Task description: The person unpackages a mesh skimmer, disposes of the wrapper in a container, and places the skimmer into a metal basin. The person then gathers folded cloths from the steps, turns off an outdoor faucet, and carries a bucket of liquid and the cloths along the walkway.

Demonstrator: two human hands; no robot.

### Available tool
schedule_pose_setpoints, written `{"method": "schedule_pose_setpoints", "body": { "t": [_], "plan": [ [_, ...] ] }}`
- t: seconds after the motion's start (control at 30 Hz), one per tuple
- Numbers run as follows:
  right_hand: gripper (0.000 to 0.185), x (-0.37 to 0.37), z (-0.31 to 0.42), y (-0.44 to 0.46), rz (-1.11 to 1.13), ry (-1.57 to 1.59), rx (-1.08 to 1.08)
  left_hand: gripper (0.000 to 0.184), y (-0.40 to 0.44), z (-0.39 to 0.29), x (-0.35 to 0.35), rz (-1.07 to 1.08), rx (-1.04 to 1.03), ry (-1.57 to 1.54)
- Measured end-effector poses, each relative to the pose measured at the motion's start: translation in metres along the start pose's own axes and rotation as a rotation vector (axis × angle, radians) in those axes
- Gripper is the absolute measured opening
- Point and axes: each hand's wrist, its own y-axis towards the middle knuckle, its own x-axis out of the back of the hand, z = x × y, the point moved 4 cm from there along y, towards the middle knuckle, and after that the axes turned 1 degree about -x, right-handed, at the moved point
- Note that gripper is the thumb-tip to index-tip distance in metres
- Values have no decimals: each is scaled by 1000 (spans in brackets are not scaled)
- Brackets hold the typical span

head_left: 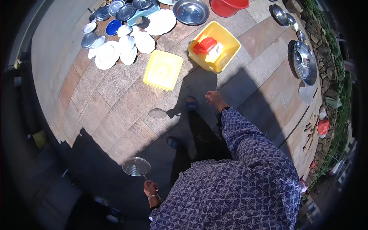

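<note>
My left hand [151, 188] is wrapped round the handle of a wire skimmer [137, 166]. Its round mesh head points forward, above the shaded paving. My right hand [215, 98] is held out in front with its fingers curled in, and nothing shows in them. Just beyond that hand stands a yellow square bin [230, 50] with a red thing and a whitish thing inside. A yellow square lid [163, 70] lies flat on the paving, left of the bin.
White plates [107, 55], metal bowls and a blue bowl [114, 27] crowd the far left. A metal basin [191, 12] and a red tub [229, 5] stand at the back. Along the right stone edging lie a large metal basin [305, 63] and several utensils [308, 134].
</note>
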Motion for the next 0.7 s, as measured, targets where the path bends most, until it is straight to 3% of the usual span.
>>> {"method": "schedule_pose_setpoints", "body": {
  "t": [0.13,0.33,0.5,0.7],
  "plan": [
    [38,-51,-21,-42,210,-296,-33,7,-1,53,-1,-2,33,-117],
    [39,-125,-17,-114,244,-481,121,10,34,177,7,35,91,-413],
    [49,-212,-25,-176,373,-672,147,11,52,279,33,-108,146,-715],
    [43,-353,-60,-250,554,-907,181,13,64,384,63,-268,208,-1088]
  ]
}}
